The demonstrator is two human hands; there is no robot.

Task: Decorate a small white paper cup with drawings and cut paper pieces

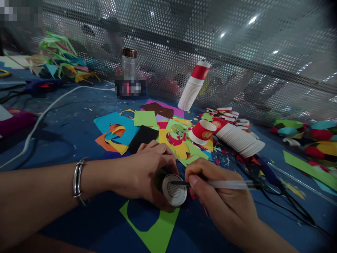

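My left hand [147,175], a silver bangle on its wrist, is closed around a small paper cup. Its round white end [175,196] faces me and bears dark drawn lines; the cup's side is mostly hidden by my fingers and shadow. In my right hand [218,193] I grip a pen [226,184] with a clear barrel, its dark tip at the lined white surface. Below my left hand lies a green paper sheet [168,228] with a large rounded cut-out. Just beyond my hands are a black paper piece [143,137] and cut scraps in yellow, red and green.
A red-and-white paper cup [202,132] stands behind my right hand, beside a toppled cup stack [237,138]. Another stack [194,86] leans by the perforated metal screen [163,45]. A glue gun [268,172] with black cable lies right; a white cable [47,112] crosses left.
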